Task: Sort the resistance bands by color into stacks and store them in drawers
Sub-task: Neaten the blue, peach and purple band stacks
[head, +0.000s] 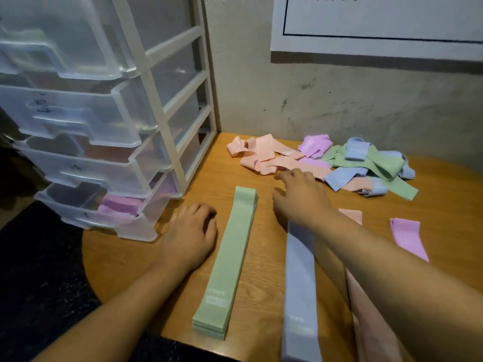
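Note:
A flat stack of green bands (227, 262) lies lengthwise on the wooden table (449, 231). Right of it lies a blue stack (300, 296), then a peach stack (371, 322) partly under my right forearm, and a purple band (409, 239) further right. A loose heap of peach, purple, green and blue bands (326, 165) sits at the back. My right hand (300, 197) reaches over the table toward the heap, fingers relaxed, holding nothing. Left of the green stack, my left hand (192, 231) rests on the table with loosely curled fingers and holds nothing.
A clear plastic drawer unit (104, 142) with a white frame stands at the table's left. Its drawers are pulled out stepwise; the lowest one (104, 212) holds purple bands. A wall with a white poster (379, 24) rises behind the table.

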